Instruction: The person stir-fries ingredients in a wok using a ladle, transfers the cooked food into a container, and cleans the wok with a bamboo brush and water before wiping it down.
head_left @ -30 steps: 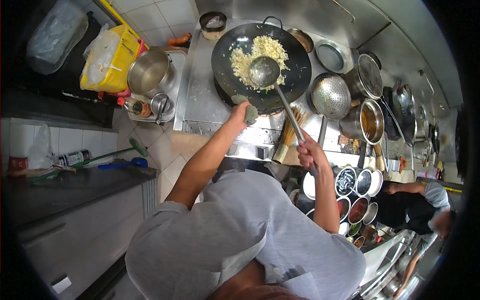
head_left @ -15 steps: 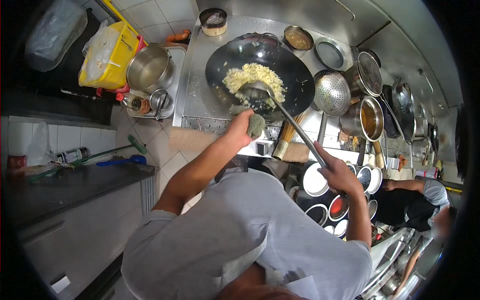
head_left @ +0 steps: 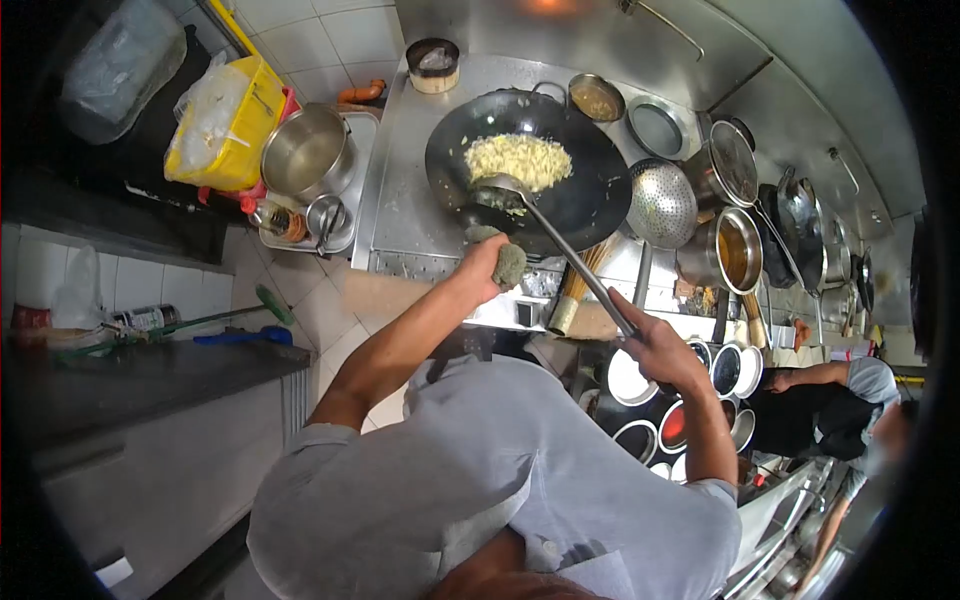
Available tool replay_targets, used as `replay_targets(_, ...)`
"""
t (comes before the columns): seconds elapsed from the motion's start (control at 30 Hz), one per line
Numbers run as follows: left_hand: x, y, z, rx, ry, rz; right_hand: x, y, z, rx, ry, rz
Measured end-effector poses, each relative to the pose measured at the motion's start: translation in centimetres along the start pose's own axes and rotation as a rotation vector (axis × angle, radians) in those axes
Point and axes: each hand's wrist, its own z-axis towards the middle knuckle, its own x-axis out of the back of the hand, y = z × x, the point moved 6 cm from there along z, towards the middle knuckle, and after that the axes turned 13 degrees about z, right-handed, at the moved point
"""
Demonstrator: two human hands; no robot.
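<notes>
Greyish-green cloth (head_left: 511, 268) is being clutched by the fingers of the left hand (head_left: 482, 268) at the black wok's (head_left: 592, 180) near rim; pale chopped food (head_left: 520, 160) is lying inside, a metal ladle (head_left: 568, 248) is sitting at its near edge, and the right hand's (head_left: 662, 352) fingers are gripping the handle.

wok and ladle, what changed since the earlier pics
The right hand has drawn the ladle back from over the food to the near side of the wok. The food, spread wider earlier, now lies in a tighter mound. The wok has shifted or tipped nearer, uncovering more of the small pan. Nothing was let go: the left hand still holds the cloth there.
</notes>
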Motion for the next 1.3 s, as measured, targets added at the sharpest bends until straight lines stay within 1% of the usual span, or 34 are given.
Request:
replay_targets(0.03,-1.7,1.0,-1.5,0.038,0.077,0.018,0.1,0.0,-0.2,0.036,-0.035,-0.03)
replay_targets(0.07,-2.4,1.3,-2.4,0.079,0.159,0.034,0.2,0.2,1.2,0.032,-0.005,-0.113)
replay_targets(0.1,-1.9,1.5,-1.6,0.065,0.228,-0.042,0.2,0.4,2.6,0.026,0.025,-0.196)
replay_targets(0.13,0.7,0.6,0.8,-0.02,0.211,0.005,-0.1,1.3,4.4,0.099,0.094,-0.303)
replay_targets(0.17,3.2,-1.5,3.1,-0.078,0.211,0.04,-0.4,1.0,6.4,-0.056,0.144,-0.384)
replay_targets(0.2,4.1,-2.8,4.2,-0.143,0.203,0.08,-0.5,0.4,6.7,-0.048,0.162,-0.386)
replay_targets(0.27,1.7,-5.4,0.8,-0.106,0.343,0.216,0.8,-0.7,6.7,0.013,0.27,-0.407)
replay_targets(0.3,0.8,-6.1,-1.8,-0.016,0.377,0.244,1.7,-0.4,5.8,0.059,0.289,-0.314)
replay_targets(0.33,0.3,-6.0,-2.6,-0.056,0.315,0.179,2.6,-0.5,4.7,0.105,0.32,-0.214)
replay_targets(0.37,0.3,-4.5,-2.0,-0.095,0.353,0.144,3.6,0.2,4.9,0.293,0.385,-0.186)
replay_targets(0.4,0.9,-3.8,-1.7,-0.11,0.407,0.095,3.5,-0.3,4.5,0.125,0.348,-0.006)
replay_targets(0.43,1.8,-2.7,0.4,-0.134,0.245,0.029,3.3,-0.7,3.8,-0.047,0.336,0.164)
replay_targets(0.47,1.2,-0.2,1.2,-0.168,0.263,0.069,3.1,0.7,5.3,0.021,0.37,0.235)
replay_targets(0.53,2.3,1.4,4.6,-0.21,0.261,0.075,2.0,2.5,9.2,0.149,0.473,0.354)
replay_targets(0.6,3.5,1.5,7.4,-0.084,0.183,0.107,0.4,4.9,13.7,0.19,0.527,0.195)
replay_targets(0.63,3.5,1.5,7.3,-0.069,0.241,0.106,-1.2,5.4,15.0,0.127,0.496,0.324)
replay_targets(0.67,3.4,1.4,7.1,-0.072,0.248,0.102,-2.4,5.6,15.9,0.064,0.461,0.453)
replay_targets(0.7,3.3,1.8,7.1,-0.09,0.263,0.086,-2.1,5.2,15.9,0.073,0.458,0.456)
replay_targets(0.77,3.4,1.7,6.5,-0.094,0.284,0.066,-3.3,4.5,14.4,-0.003,0.155,0.833)
replay_targets(0.8,3.6,1.7,6.4,-0.099,0.293,0.066,-2.5,2.6,13.1,-0.024,0.136,0.851)
replay_targets(0.87,3.3,1.8,6.6,-0.1,0.294,0.067,-2.6,4.9,15.1,0.084,0.195,0.756)
replay_targets(0.9,3.5,1.6,6.7,-0.1,0.311,0.063,-3.1,6.1,16.7,0.077,0.198,0.754)
replay_targets(0.97,3.6,1.8,6.9,-0.109,0.328,0.05,-2.0,6.2,19.6,0.188,0.408,0.303)
replay_targets(1.0,3.6,1.8,6.8,-0.102,0.306,0.07,-1.7,5.3,20.0,0.189,0.4,0.298)
replay_targets(1.07,3.7,1.6,6.4,-0.091,0.29,0.091,-2.0,3.5,20.3,0.111,0.254,0.29)
replay_targets(1.1,3.7,1.6,6.3,-0.082,0.311,0.104,-2.1,5.3,21.5,0.293,0.258,0.123)
replay_targets(1.13,3.6,1.8,6.4,-0.074,0.327,0.118,-2.1,4.5,20.2,0.294,0.262,0.124)
replay_targets(1.2,3.5,1.8,6.4,-0.06,0.309,0.128,-2.7,3.2,15.0,0.279,0.175,-0.26)
replay_targets(1.27,3.5,1.3,6.5,-0.048,0.297,0.127,-2.5,2.4,10.3,0.08,0.116,-0.414)
replay_targets(1.3,3.5,1.1,6.6,-0.058,0.307,0.104,-2.4,1.9,8.2,0.086,0.11,-0.421)
